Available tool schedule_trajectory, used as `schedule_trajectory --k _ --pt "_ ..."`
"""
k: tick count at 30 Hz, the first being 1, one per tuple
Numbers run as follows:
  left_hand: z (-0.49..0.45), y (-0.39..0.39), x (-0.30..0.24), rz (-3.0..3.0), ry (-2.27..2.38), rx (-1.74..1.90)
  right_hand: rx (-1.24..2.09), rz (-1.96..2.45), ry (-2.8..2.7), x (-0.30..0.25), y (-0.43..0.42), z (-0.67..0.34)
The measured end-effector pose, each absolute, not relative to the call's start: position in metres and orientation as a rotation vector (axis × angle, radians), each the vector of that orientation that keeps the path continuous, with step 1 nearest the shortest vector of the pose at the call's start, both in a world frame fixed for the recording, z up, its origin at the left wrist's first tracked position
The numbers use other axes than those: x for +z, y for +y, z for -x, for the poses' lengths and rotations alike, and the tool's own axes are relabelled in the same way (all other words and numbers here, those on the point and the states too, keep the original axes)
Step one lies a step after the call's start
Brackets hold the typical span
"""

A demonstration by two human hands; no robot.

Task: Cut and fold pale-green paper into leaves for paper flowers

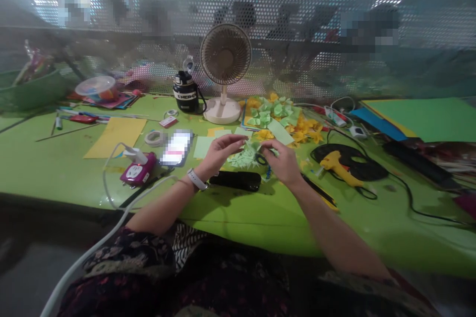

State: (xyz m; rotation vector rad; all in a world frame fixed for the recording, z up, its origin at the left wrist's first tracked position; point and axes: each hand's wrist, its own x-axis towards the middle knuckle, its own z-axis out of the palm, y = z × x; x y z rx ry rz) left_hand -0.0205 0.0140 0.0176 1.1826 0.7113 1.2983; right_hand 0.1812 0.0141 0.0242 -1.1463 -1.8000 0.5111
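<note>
Over the green table, a small folded light green paper piece [253, 146] is between my hands. My left hand [223, 152], with a pale band on the wrist, pinches its left side with thumb and forefinger. At the right edge, my right hand [280, 161] has its fingertips closed on the same paper. Below them lies a pile of light green paper cuttings [240, 159]. A dark ring [261, 159], perhaps a scissors handle, shows beside my right fingers. Nearer to me rests a long black case or phone [235, 181].
Behind are yellow paper flowers [307, 130], a fan [223, 109] and a black bottle [186, 94]. A yellow glue gun [340, 168] and utility knife [322, 193] lie right. Left are a lit phone [176, 148], purple power adapter [138, 171] and white cable [111, 233].
</note>
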Motion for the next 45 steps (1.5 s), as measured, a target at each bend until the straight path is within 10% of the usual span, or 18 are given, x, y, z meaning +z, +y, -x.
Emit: schedule_trajectory --k 26,45 --pt "0.02 0.02 -0.005 -1.936 0.937 1.38 -0.018 1.024 -2.071 0.012 0.01 -0.175" --pt "0.017 0.02 -0.001 -1.489 0.808 1.333 1.305 1.075 -1.286 0.03 0.019 -0.18"
